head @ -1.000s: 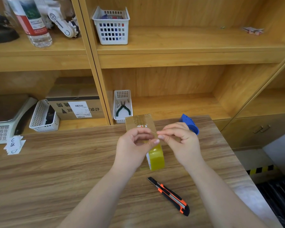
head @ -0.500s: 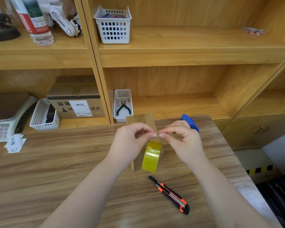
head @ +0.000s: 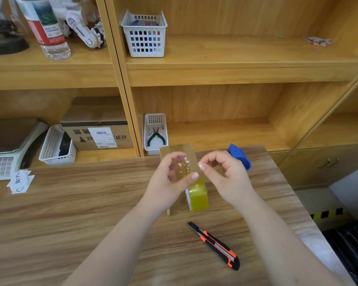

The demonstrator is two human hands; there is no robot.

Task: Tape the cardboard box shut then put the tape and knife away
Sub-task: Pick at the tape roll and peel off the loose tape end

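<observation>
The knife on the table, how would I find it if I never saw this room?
Start at the wooden table in front of the shelves. The knife lies flat on its near right part, below the two hands and the yellow tape roll. It is the only long, thin thing there, black with bright orange trim.

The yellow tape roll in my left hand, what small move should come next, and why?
Probably pinch the tape's free end with the right hand and peel it off the yellow tape roll. The left hand holds the roll above the small brown cardboard box, the right fingertips hover by it, and the orange-and-black utility knife lies untouched on the wooden table.
</observation>
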